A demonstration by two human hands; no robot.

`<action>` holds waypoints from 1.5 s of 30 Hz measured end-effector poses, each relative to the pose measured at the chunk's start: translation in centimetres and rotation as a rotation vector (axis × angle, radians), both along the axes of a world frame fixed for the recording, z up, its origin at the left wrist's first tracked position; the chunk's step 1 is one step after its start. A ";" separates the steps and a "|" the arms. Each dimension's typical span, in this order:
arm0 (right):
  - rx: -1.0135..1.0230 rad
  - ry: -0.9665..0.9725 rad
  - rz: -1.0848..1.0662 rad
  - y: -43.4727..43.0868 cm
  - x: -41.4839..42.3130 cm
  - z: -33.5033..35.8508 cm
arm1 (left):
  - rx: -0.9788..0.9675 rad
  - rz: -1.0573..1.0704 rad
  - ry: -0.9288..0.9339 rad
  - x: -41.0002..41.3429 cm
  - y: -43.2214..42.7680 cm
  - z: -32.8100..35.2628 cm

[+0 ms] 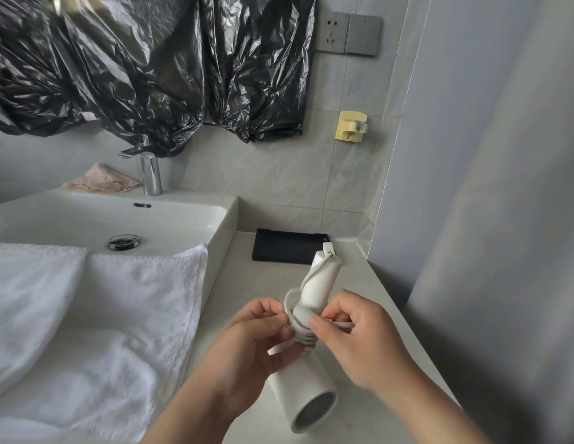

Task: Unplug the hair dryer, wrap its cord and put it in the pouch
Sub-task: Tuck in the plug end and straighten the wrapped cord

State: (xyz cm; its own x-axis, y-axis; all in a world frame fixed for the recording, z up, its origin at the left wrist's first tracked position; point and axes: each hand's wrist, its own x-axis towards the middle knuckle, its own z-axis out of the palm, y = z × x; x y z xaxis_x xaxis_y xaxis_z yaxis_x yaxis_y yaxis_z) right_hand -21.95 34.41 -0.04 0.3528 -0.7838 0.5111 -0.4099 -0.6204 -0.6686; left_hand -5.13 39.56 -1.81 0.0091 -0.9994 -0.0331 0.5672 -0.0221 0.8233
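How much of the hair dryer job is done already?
Unplugging looks done: the wall socket has nothing plugged in. Wrapping is in hand: the cord is coiled around the hair dryer, the left hand steadies it, and the right hand pinches a stretch of cord. Still left: putting it in the black pouch lying on the counter.

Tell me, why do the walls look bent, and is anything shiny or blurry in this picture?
Head view: the wide-angle lens bows the grey wall tiles and right wall; glare streaks the crinkled black plastic sheeting and chrome tap; light is soft, shadows faint; the white hair dryer and both hands stay fairly sharp.
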 end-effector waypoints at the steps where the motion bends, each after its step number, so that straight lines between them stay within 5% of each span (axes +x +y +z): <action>1: 0.018 0.017 0.014 0.0 0.0 0.0 | -0.022 -0.016 0.022 0.0 0.1 0.0; 10: -0.127 0.118 0.052 0.0 0.1 -1.0 | -0.184 0.077 -0.233 0.3 -0.2 -1.4; 16: -0.249 0.001 -0.033 0.1 0.1 -2.3 | -0.172 0.058 -0.309 0.9 0.2 -2.5; 21: 0.181 -0.140 0.116 -0.1 0.2 -1.6 | -0.145 0.040 -0.245 1.0 0.3 -2.6; 27: 0.233 -0.246 0.133 -0.7 0.7 -1.7 | -0.138 0.077 -0.259 0.4 0.2 -2.8; 45: 0.386 -0.217 0.195 -2.8 1.6 -1.2 | -0.259 0.138 -0.690 0.3 0.2 -3.4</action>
State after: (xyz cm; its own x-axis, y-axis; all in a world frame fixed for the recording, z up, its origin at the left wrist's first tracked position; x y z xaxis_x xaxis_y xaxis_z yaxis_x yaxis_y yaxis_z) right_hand -20.33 31.62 -1.27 0.4291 -0.8607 0.2739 -0.1360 -0.3613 -0.9225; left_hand -4.81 39.79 -5.21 0.0681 -0.9627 0.2618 -0.0963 0.2548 0.9622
